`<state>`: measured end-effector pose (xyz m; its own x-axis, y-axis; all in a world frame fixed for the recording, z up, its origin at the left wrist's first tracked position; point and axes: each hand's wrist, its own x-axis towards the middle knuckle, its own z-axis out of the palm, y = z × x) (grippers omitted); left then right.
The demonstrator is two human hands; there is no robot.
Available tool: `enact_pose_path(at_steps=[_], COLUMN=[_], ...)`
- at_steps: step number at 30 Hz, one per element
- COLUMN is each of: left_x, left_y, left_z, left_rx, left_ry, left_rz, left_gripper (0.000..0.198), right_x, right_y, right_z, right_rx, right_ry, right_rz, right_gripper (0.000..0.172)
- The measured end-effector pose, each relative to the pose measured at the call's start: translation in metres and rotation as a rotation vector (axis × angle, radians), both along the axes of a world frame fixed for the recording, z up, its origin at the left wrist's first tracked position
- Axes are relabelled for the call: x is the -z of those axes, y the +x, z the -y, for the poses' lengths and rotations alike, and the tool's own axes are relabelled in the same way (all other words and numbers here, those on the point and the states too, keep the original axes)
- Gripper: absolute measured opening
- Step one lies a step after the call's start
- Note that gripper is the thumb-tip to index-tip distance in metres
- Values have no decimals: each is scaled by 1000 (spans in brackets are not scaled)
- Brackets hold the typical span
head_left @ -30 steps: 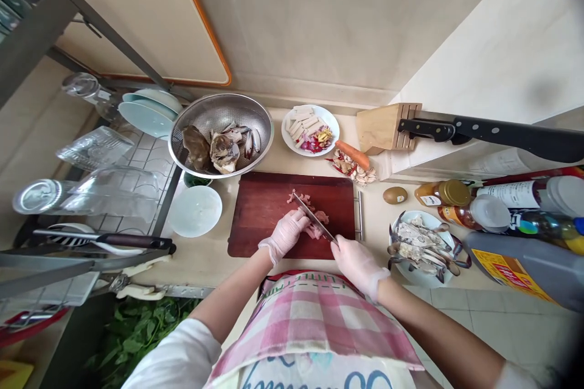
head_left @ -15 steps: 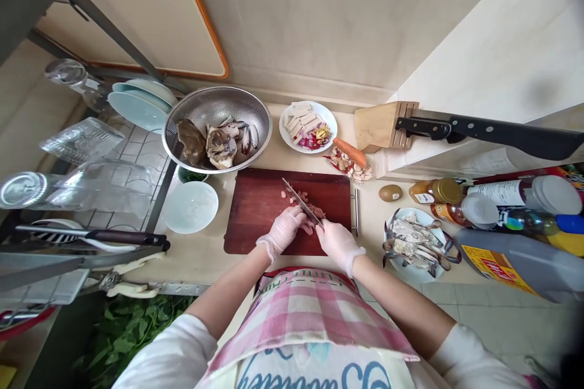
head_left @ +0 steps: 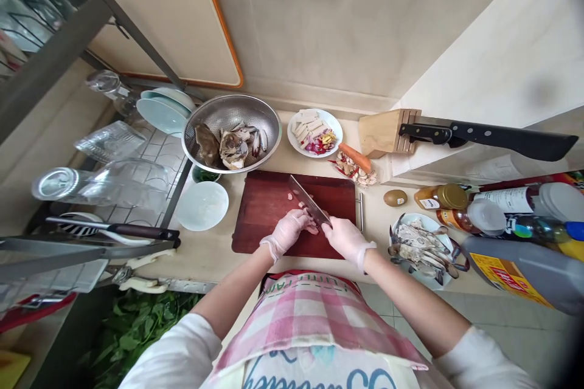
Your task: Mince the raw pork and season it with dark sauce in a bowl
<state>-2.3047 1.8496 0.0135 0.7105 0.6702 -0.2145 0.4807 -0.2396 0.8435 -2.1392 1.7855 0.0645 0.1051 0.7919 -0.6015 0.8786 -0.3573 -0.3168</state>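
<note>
In a clear disposable glove, my right hand (head_left: 347, 239) is closed round the handle of a kitchen knife (head_left: 306, 197). The blade slants up and left over a dark red-brown cutting board (head_left: 258, 209), its broad side showing. My left hand (head_left: 288, 231), gloved too, has its fingers bent and pressed onto pink raw meat (head_left: 312, 229) close beside the blade. A few small cut bits of meat lie to the left of the blade tip; what is behind the blade is mostly hidden.
Behind the board stand a steel colander (head_left: 255, 109) with seafood pieces and a white plate (head_left: 337, 127) of sliced food. A pale bowl (head_left: 202, 206) sits left. A knife block (head_left: 381, 130), a kiwi (head_left: 395, 197), a plate of crab (head_left: 422, 246) and bottles are right.
The head view has tilted up, bringing green wall sockets into sight. The knife blade now shows more of its flat side and covers most of the diced meat seen earlier. My left hand stays beside it.
</note>
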Motion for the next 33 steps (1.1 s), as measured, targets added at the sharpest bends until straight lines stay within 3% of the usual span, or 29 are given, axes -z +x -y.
enact_pose_path(at_steps=[5, 12, 16, 20, 23, 27, 30, 33], left_x=[-4, 14, 18, 20, 19, 12, 8, 11], left_y=[-3, -13, -21, -10, -2, -6, -13, -17], left_z=[3, 8, 21, 30, 22, -1, -10, -3], left_rx=[-38, 40, 58, 204, 298, 394, 365, 275], left_ry=[-6, 276, 479, 610, 623, 643, 649, 643], left_rz=[-11, -192, -324, -472, -482, -408, -468, -518], left_gripper=[30, 23, 25, 29, 29, 27, 28, 32], right_x=[-5, 11, 3, -8, -8, 6, 14, 10], right_y=[7, -13, -1, 7, 4, -6, -5, 7], right_z=[24, 5, 12, 26, 27, 17, 13, 19], right_rx=[-13, 0, 9, -58, -99, -66, -11, 33], right_ry=[-78, 12, 51, 6, -36, -1, 27, 21], right_rz=[37, -11, -4, 71, 91, 66, -4, -56], right_gripper=[31, 29, 31, 29, 27, 29, 30, 32])
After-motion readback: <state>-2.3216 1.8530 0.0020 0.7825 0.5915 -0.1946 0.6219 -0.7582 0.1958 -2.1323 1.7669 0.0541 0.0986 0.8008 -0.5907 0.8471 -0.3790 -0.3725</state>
